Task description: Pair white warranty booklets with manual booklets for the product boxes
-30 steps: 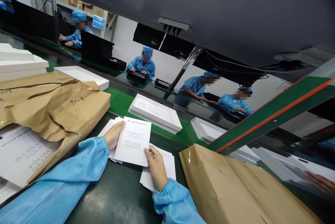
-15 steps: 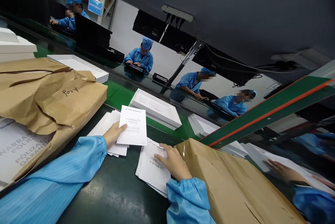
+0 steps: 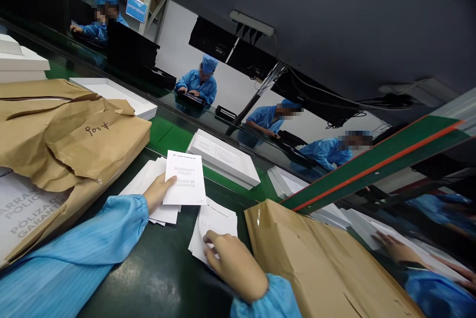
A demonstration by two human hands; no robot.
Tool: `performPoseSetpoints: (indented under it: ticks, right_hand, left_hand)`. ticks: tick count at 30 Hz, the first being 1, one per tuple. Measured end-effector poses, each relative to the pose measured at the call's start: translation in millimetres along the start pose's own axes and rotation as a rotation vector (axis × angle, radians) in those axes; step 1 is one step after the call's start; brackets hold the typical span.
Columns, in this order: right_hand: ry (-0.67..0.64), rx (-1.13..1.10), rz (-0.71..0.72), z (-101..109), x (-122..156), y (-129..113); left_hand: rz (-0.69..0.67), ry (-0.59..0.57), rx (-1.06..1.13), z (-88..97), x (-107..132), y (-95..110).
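My left hand [image 3: 158, 193] is closed on a white warranty policy booklet [image 3: 189, 169], the thumb on its front. Below it lies a fanned pile of white booklets [image 3: 143, 179] on the dark green bench. To the right, a second stack of white booklets [image 3: 223, 216] lies beside a brown paper package. My right hand [image 3: 236, 263] is over that stack's lower part, its fingers curled and pinching at the top booklet, whose left side bends up. The fingertips are partly hidden.
Torn brown paper package [image 3: 122, 134] with warranty booklets stands at left; another brown package [image 3: 297, 248] at right. White box trays [image 3: 223, 159] line the green conveyor [image 3: 163, 132]. A green post [image 3: 372, 169] slants at right, near a co-worker's hand [image 3: 397, 248]. Other people sit across.
My right hand has slid down and left over the stack, its fingers curling in, and the top booklet now bends up. My left hand still holds the warranty booklet, shifted slightly left.
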State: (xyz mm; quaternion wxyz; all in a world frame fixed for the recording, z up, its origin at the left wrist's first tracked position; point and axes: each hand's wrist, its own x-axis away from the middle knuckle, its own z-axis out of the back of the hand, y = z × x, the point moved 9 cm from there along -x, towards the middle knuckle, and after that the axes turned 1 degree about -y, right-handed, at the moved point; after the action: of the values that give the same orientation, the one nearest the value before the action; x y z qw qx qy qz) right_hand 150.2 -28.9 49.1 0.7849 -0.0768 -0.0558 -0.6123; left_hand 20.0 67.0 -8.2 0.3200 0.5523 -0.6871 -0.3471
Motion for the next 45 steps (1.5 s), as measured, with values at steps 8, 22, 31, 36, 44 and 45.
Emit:
performPoseSetpoints:
  ticks: [8,22,31,36,44,45]
  right_hand:
    - [0.875,-0.234,-0.269,95.5,37.0,62.1]
    - [0.716,0.007,0.453,10.8,-16.9,-49.9]
    - [0.722,-1.234,-0.065,3.1,-38.4,58.0]
    - [0.147,-1.672,-0.056,-40.9,-57.3,27.8]
    - [0.247,-1.771,-0.02,-40.2,-59.0,34.0]
    - [0.251,-1.773,-0.014,-39.8,-58.9,34.3]
  left_hand:
    - [-0.005,-0.119,-0.134,-7.1,0.4,-3.2]
    - [-0.136,-0.368,-0.205,-33.3,9.2,7.1]
    - [-0.197,-0.159,-0.177,-12.7,0.8,8.9]
    - [-0.151,-0.218,-0.13,-17.1,2.6,7.1]
    - [-0.044,-0.475,-0.251,-33.7,8.0,-1.2]
    - [-0.013,-0.498,-0.252,-34.4,8.6,-4.4]
